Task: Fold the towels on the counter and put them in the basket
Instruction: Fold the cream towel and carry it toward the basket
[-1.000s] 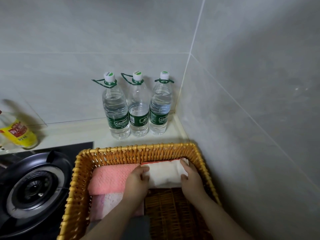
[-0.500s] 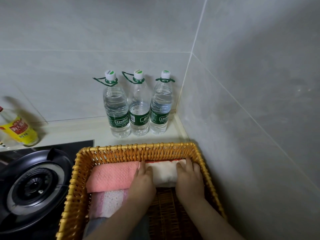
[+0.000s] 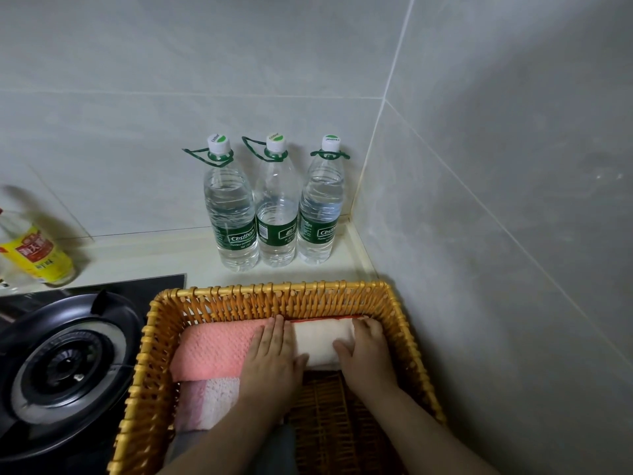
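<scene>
Head view, basket: wicker basket (image 3: 274,296) on the counter (image 3: 137,258), tucked into the corner against the right-hand wall tiles.
Cream towel: folded cream towel (image 3: 322,341) lies inside the basket along the right half of its far wall. I see a thin red edge just behind it.
Pink towel: folded pink towel (image 3: 212,351) lies to its left, touching it. A paler pink-and-white towel (image 3: 209,402) lies nearer me, against the pink one's near edge.
Left hand: my feed shows the left hand (image 3: 270,361) flat, fingers straight and pressed together, lying across the seam where the pink and cream towels meet.
Right hand: right hand (image 3: 366,358) sits on the cream towel's right end, fingers bent over it, thumb on top. Gripping or merely pressing, I cannot tell.
Behind basket: three water bottles (image 3: 275,207) upright in a row, touching, at the back wall.
Left of basket: black gas burner (image 3: 65,368), with a yellow-labelled bottle (image 3: 37,255) beyond it, blurred at the frame edge.
</scene>
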`<state>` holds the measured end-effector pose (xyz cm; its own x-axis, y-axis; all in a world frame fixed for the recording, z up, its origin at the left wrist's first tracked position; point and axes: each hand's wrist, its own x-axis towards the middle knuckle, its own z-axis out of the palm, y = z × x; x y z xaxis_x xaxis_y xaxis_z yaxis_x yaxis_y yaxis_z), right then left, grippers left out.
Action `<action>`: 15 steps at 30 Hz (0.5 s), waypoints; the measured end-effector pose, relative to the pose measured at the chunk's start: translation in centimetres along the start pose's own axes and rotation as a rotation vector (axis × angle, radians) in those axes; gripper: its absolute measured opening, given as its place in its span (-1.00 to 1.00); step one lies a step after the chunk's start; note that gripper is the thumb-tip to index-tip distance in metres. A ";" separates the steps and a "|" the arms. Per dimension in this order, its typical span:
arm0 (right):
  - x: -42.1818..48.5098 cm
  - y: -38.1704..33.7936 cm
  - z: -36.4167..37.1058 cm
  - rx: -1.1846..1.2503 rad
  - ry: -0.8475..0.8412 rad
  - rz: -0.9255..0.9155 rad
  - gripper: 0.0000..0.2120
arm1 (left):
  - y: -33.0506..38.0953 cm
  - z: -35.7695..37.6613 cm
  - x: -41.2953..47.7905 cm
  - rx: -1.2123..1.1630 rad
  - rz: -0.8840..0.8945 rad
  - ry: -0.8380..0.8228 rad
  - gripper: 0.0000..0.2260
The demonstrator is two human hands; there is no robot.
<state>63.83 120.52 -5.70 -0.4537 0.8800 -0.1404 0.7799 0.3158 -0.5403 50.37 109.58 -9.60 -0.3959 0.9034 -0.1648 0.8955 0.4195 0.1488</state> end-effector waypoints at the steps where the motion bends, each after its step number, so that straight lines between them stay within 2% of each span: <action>1: 0.1 0.1 0.2 -0.002 -0.010 0.012 -0.51 | 0.0 0.1 0.1 -0.005 -0.009 0.004 -0.33; 8: 0.7 1.0 0.8 -0.018 -0.070 0.016 -0.36 | 0.5 1.5 0.4 0.004 -0.093 0.106 -0.30; 15: 0.7 1.1 1.3 -0.049 -0.059 -0.012 -0.36 | 0.4 2.2 0.7 0.050 -0.106 0.132 -0.31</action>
<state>63.77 121.00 -7.48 -0.4864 0.8543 -0.1834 0.7937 0.3443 -0.5015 50.89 110.14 -11.77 -0.5089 0.8595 -0.0475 0.8549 0.5111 0.0886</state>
